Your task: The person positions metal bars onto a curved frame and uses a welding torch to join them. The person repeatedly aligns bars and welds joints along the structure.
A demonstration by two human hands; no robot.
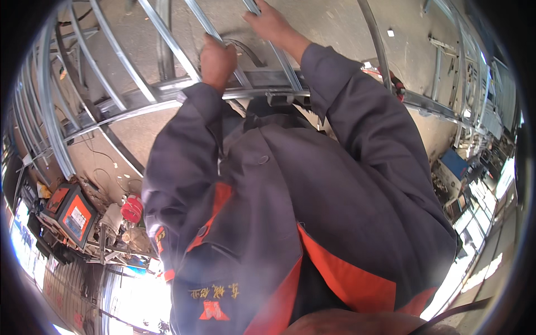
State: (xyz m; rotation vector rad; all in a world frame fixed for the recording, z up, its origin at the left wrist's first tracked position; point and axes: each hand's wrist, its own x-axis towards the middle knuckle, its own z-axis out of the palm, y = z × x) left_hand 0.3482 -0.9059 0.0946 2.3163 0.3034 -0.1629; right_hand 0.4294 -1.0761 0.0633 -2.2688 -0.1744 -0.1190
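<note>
Head view: at twelve o'clock, left hand (219, 60) and right hand (273, 25) each grip a bar (205, 21), likely unfixed; slats (170, 39) toward eleven look placed.

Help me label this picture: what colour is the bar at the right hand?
The bar is silvery grey, clearest in the head view.
</note>
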